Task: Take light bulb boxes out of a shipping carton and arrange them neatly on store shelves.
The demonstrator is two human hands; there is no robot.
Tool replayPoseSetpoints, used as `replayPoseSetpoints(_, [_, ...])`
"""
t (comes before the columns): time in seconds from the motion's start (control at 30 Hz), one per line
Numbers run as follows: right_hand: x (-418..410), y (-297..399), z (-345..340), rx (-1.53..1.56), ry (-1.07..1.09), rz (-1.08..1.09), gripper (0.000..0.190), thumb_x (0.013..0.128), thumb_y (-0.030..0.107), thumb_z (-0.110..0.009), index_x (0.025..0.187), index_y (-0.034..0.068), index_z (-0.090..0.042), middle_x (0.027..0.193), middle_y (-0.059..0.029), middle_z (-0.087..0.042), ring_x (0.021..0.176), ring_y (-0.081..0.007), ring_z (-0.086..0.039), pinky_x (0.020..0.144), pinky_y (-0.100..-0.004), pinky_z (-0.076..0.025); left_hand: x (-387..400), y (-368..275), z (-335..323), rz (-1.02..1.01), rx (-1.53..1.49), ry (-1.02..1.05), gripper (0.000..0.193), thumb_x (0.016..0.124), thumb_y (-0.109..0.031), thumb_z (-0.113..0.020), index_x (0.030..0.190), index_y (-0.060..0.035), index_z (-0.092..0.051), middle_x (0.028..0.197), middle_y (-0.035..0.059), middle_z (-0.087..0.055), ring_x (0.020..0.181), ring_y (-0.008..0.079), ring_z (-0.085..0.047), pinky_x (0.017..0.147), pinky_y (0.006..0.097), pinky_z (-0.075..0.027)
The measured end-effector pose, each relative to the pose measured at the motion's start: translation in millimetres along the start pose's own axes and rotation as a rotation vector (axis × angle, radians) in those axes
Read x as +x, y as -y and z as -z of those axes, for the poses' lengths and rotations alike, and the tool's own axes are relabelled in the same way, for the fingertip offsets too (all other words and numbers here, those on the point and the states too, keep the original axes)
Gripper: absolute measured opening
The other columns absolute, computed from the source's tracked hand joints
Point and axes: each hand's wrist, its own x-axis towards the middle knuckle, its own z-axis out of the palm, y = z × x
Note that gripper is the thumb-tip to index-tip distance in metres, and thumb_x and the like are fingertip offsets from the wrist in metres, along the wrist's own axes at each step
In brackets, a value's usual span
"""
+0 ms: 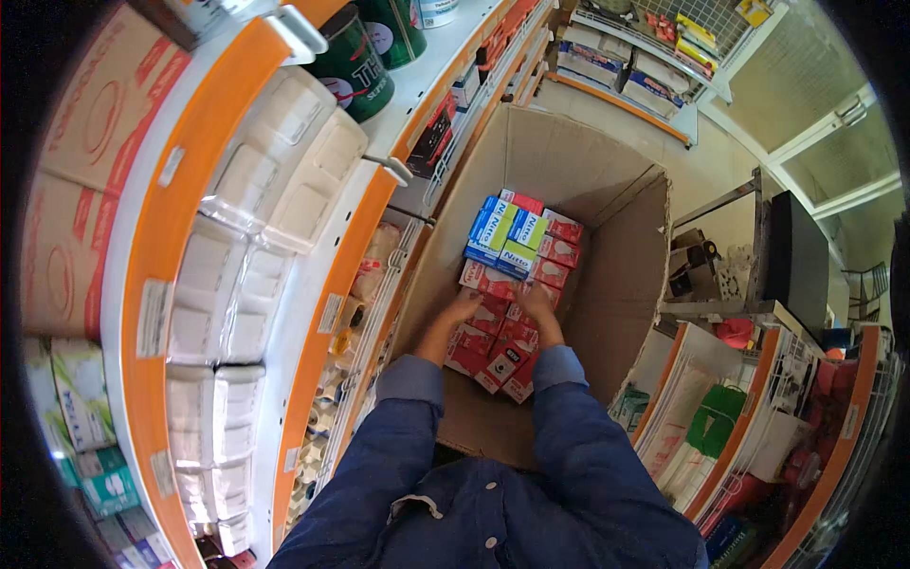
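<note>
A deep cardboard box (611, 235) stands open before me, and both my hands reach down into it. My left hand (466, 306) touches the near left end of a red and white carton (487, 277). Close to that carton's right end is my right hand (534, 300), its fingertips on the red cartons. Whether either hand grips a carton is unclear. Several small blue, white and green Nitto boxes (505, 235) lie in a block just beyond my hands. More red light-bulb cartons (558, 263) run along the right, and others (490, 348) lie nearer to me.
Orange-edged shelving (341, 306) runs close along the left, with wrapped white trays (242, 299) and green tins (352, 67). To the right, low wire shelves (725, 427) hold mixed goods. A metal-framed stand (753, 242) and glazed door (803, 107) are farther off.
</note>
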Motion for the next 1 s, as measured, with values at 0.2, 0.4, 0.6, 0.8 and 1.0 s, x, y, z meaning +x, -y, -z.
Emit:
replayPoseSetpoints(0.2, [15,-41,-34,0.169,-0.036,-0.037,0.077,0.070,0.045,-0.063,0.121,-0.004,-0.032,0.109,-0.0300,-0.045,0.102,-0.0409,-0.045,0.085,-0.0443,-0.038,16,59,-24,0.438,-0.617,-0.091,0.044,0.083,-0.029,-0.052,0.114,-0.0012,-0.043,0.100,0.0106,-0.053,0.088,0.0207,-0.051,0.069,0.0349,-0.044])
replayPoseSetpoints(0.4, [50,-5,-6,0.244,-0.341,0.142,0.088,0.069,0.043,-0.066,0.129,0.001,-0.019,0.128,-0.0281,-0.025,0.118,-0.0392,-0.028,0.095,-0.0423,-0.028,72,71,-38,-0.034,-0.459,-0.532,0.050,0.080,-0.033,-0.058,0.118,-0.0071,-0.038,0.107,0.0120,-0.047,0.096,0.0224,-0.048,0.076,0.0349,-0.045])
replayPoseSetpoints(0.6, [106,8,-5,0.252,-0.347,0.097,0.092,0.069,0.045,-0.065,0.127,-0.007,-0.016,0.121,-0.0297,-0.032,0.113,-0.0402,-0.034,0.094,-0.0422,-0.031,98,10,-28,0.100,-1.104,-0.498,0.051,0.080,-0.034,-0.057,0.119,-0.0088,-0.036,0.111,0.0136,-0.044,0.101,0.0251,-0.046,0.083,0.0366,-0.043])
replayPoseSetpoints(0.8, [99,-1,-12,0.773,-0.184,-0.064,0.087,0.070,0.038,-0.068,0.126,-0.008,-0.019,0.114,-0.0223,-0.045,0.102,-0.0286,-0.048,0.086,-0.0353,-0.040,106,-4,-13,0.102,-1.234,-0.322,0.052,0.081,-0.044,-0.052,0.118,-0.0101,-0.037,0.112,0.0129,-0.044,0.102,0.0280,-0.045,0.084,0.0373,-0.043])
replayPoseSetpoints(1.0, [73,-14,-28,0.584,-0.066,0.199,0.089,0.057,0.020,-0.079,0.125,0.000,-0.025,0.109,-0.0139,-0.051,0.093,-0.0207,-0.053,0.077,-0.0303,-0.046,115,-15,-12,0.095,-1.298,-0.327,0.059,0.079,-0.048,-0.052,0.120,-0.0076,-0.037,0.115,0.0115,-0.039,0.106,0.0271,-0.043,0.088,0.0365,-0.040])
